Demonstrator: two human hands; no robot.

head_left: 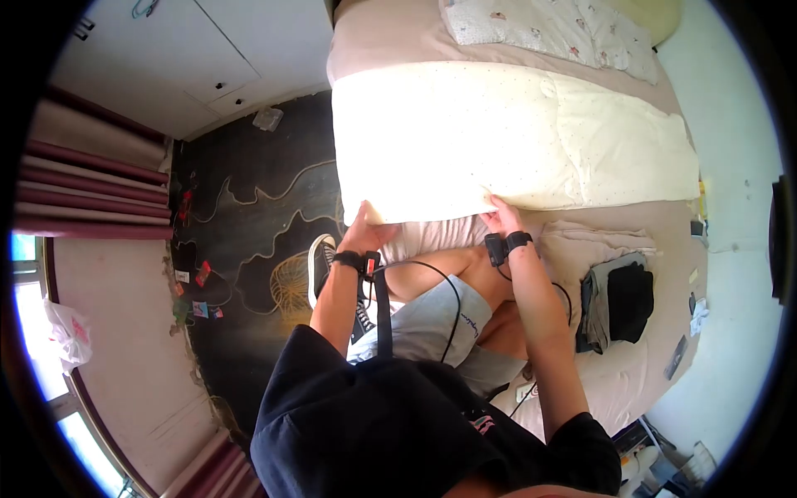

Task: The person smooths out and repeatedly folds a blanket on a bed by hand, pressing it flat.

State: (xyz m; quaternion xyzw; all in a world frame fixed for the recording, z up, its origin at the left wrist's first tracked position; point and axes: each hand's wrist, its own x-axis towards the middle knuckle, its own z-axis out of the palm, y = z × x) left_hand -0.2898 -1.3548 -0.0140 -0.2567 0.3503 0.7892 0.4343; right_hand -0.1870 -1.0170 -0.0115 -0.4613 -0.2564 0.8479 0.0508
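A cream quilt [448, 137] with tiny dots lies spread across the bed, its near edge running just past my knees. My left hand [367, 232] pinches that edge at the quilt's near left corner. Farther right along the same edge, my right hand [501, 219] is closed on the cloth, thumb on top. Some fingers of both hands are hidden by the fabric or turned away from view. Black straps with small devices and a cable are on both wrists.
Folded dark clothes [618, 299] lie on the bed to my right, beside a folded beige cloth [594, 241]. A patterned pillow [531, 29] is at the far end. The dark floor [257, 224] is left of the bed, below a white cabinet [183, 58].
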